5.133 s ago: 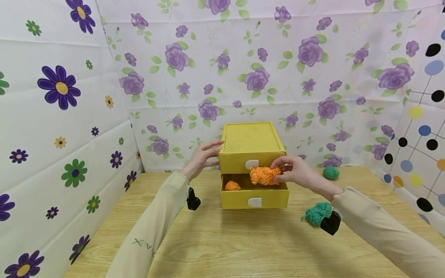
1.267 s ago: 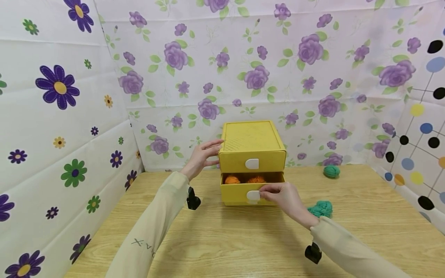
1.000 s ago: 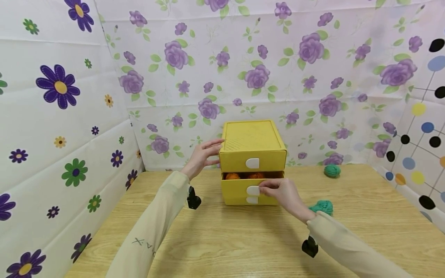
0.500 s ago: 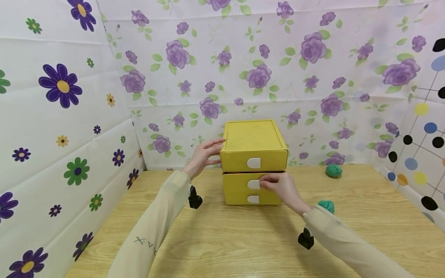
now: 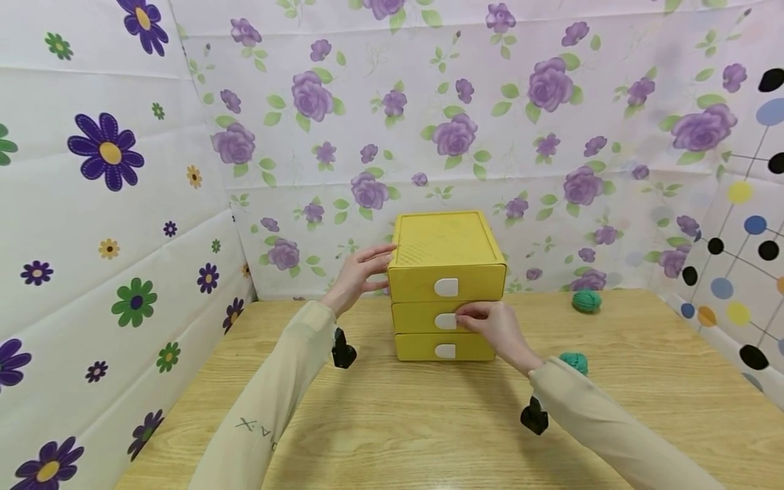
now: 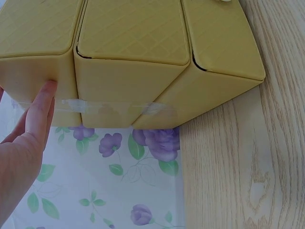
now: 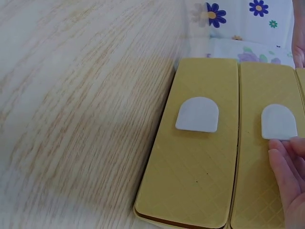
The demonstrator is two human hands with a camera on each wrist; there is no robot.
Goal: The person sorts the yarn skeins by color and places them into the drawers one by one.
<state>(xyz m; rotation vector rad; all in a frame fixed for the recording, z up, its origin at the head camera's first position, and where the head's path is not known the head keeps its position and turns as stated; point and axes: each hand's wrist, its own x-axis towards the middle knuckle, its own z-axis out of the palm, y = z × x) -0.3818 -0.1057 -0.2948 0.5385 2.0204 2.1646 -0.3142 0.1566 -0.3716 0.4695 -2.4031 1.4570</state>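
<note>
Now all drawers (image 5: 415, 317) in yellow plastic box (image 5: 447, 238) pushed in, near back edge of wooden table (image 5: 380, 435). Right hand (image 5: 495, 330) pinches middle white handle (image 5: 445, 321); left hand (image 5: 360, 278), fingers loose, touches box side. Outside: green yarn ball (image 5: 586, 301) near back right corner, second green ball (image 5: 574, 361) (partly hidden).

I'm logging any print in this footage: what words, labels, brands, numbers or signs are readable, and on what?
"X": on the left sleeve.
Other marks beside it, same sleeve: too small to read surely.
Yellow drawer unit, white handles: no text visible.
</note>
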